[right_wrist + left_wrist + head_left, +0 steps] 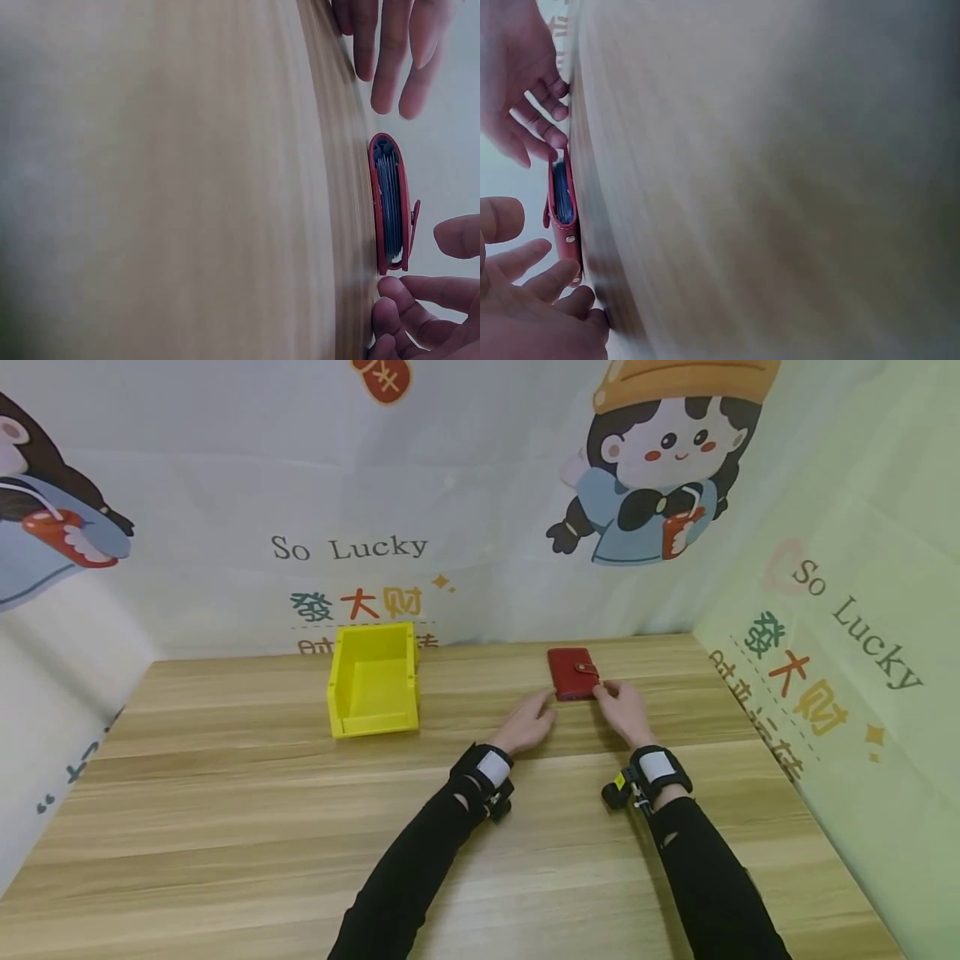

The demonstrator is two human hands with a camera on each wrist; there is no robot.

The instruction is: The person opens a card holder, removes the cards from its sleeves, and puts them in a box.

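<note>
Left hand (527,722) grip released, fingers loosely bent beside the red wallet (566,675), thumb free; right hand (626,710) not grasping either, fingertips at or just beside its right edge; wallet lies flat between them toward the back of the table (555,877), yellow bin (371,681) off left; one-sided push could skid or turn the wallet, nothing bracing its left; right wrist view shows layered inserts and a left-side gap, head view doesn't

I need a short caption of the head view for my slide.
Two black-sleeved arms extend toward a red wallet on a table, right of a yellow bin.
</note>
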